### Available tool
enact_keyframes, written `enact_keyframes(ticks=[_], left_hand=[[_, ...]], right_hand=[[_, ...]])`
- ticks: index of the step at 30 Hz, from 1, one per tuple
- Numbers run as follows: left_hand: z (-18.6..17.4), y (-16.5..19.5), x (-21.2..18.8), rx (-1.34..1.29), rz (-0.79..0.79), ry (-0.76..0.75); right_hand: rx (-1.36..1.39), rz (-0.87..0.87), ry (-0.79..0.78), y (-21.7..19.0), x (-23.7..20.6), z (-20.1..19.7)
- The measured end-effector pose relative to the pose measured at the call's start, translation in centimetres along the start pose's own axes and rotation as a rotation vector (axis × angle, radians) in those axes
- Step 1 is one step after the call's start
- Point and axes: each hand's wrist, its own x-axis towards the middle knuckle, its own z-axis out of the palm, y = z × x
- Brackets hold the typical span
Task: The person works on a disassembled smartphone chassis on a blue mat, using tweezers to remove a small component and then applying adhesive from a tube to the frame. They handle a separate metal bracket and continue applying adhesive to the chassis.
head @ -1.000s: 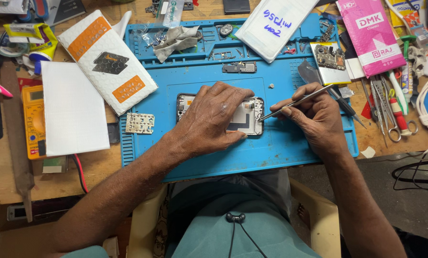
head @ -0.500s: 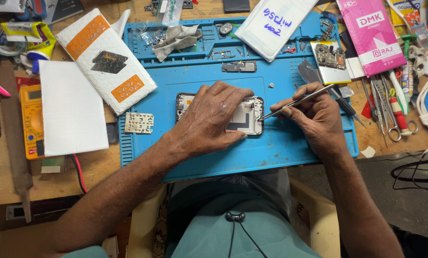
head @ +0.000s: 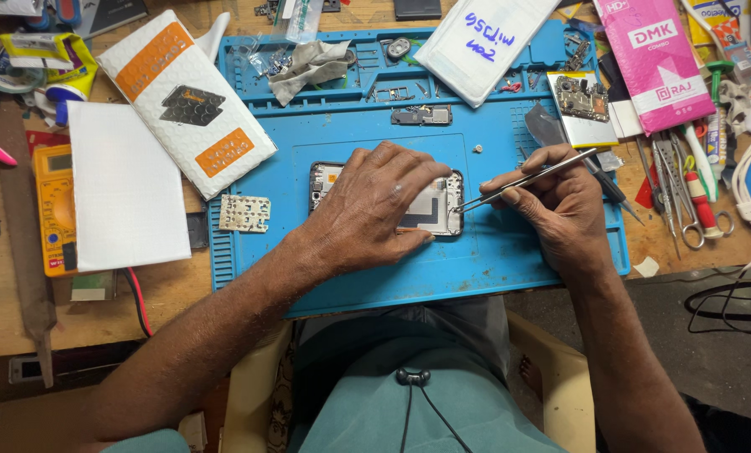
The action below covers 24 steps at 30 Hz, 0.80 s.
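**Opened phone pinned, tweezers at its right edge**

Opened black-framed smartphone point(head: 436, 205) flat on blue silicone mat point(head: 493, 260), long axis left-right. Pressed under spread left hand point(head: 375, 205). Right hand point(head: 560, 197) clenched on thin metal tweezers point(head: 526, 179), tips meeting phone's right end.

Bright and even, lit softly from overhead. Short, faint shadows only, tucked under the left hand point(head: 375, 210) toward six o'clock. Mild sheen on the blue mat point(head: 476, 268) and on the pink pouch point(head: 656, 63) at one o'clock. Sharp at centre; slightly stretched and softer toward the corners. No motion blur.
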Motion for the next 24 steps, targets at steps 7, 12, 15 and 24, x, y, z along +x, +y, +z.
enact_keyframes(ticks=[7,12,15,24], left_hand=[[0.6,0.5,0.6,0.024,0.08,0.06],[0.7,1.2,1.3,0.069,0.07,0.04],[0.9,1.5,1.8,0.089,0.048,0.022],[1.7,2.1,2.1,0.025,0.017,0.063]], right_hand=[[0.058,-0.021,0.015,-0.4,-0.2,0.2],[0.093,-0.06,0.075,-1.2,-0.9,0.1],[-0.039,-0.067,0.087,-1.6,-1.6,0.1],[-0.018,-0.042,0.064,-1.5,-1.9,0.9]])
